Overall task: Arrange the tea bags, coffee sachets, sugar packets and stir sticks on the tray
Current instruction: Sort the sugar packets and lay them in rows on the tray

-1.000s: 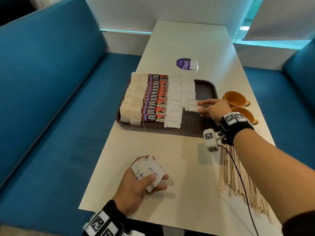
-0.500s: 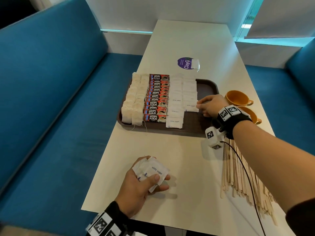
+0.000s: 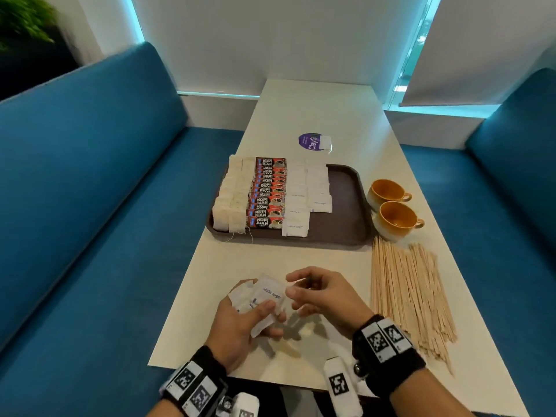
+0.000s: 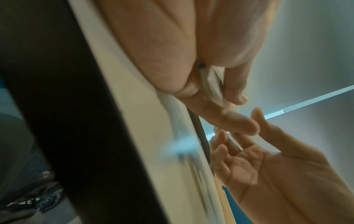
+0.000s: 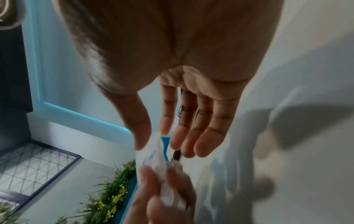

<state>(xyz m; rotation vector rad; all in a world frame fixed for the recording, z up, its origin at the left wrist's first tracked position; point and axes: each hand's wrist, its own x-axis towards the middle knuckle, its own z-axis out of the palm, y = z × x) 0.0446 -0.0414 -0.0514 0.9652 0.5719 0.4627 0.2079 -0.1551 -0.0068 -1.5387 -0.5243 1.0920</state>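
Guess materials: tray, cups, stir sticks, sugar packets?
Tray: likely plastic; dark brown, matte, moulded raised rim.
Cups: look ceramic; glossy orange inside, paler outside, thick walls.
Stir sticks: wood; pale tan, thin flat strips.
Sugar packets in the left hand: paper; white, matte, creased, blue print.

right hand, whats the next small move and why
Probably pinch the top sugar packet from the left hand. The right hand is at the packet's edge, fingers parted, and the tray's right sugar column stops short.
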